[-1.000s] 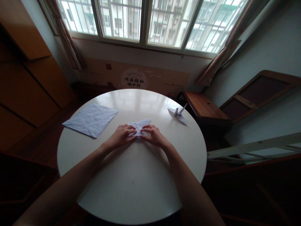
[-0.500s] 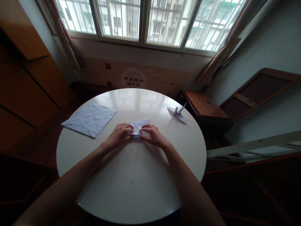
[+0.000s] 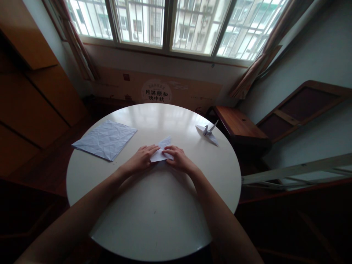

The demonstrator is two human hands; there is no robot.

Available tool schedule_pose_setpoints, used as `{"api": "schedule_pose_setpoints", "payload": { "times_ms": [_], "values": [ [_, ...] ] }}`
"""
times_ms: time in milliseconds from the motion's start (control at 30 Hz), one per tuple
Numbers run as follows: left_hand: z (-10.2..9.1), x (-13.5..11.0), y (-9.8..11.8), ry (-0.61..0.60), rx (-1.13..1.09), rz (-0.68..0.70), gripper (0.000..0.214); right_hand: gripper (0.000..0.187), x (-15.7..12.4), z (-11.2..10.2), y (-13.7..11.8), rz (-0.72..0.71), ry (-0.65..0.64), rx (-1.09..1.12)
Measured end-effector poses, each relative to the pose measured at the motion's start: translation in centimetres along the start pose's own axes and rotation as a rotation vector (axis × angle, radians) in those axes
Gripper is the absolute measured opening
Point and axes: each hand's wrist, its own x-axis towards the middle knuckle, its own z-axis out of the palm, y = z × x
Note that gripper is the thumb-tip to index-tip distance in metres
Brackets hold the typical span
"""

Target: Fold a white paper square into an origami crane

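Observation:
A small piece of folded white paper is held between my two hands over the middle of the round table, one pointed flap rising at its far side. My left hand grips its left edge, thumb tucked beneath and fingers on top. On the right edge, my right hand pinches it with curled fingers. The underside of the paper is mostly hidden. To the left lies a flat, creased sheet of white paper. A folded paper crane stands at the table's right side.
The glossy white round table has its near edge close to my body. A wooden bench stands beyond its right side. Orange-brown cabinets are at the left, and a barred window is ahead.
The folded paper has turned in my hands: its pointed flap has swung from the right towards the far side. My left fingers have slid slightly further over it. The sheet and crane are unmoved.

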Motion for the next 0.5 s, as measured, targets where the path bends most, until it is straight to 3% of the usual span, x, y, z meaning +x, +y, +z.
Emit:
{"api": "schedule_pose_setpoints", "payload": {
  "times_ms": [133,300,500],
  "values": [
    [0.0,-0.2,0.0,-0.084,0.034,-0.005,0.058,0.044,0.0,0.1,0.3,-0.013,0.008,-0.004],
    [-0.5,-0.1,0.5,-0.064,0.053,0.068,0.064,0.044,-0.1,-0.3,0.2,-0.038,-0.009,0.001],
    [-1.1,0.2,0.7,0.085,0.050,0.142,0.027,0.020,0.0,-0.6,0.1,-0.032,0.123,0.030]
  ]
}}
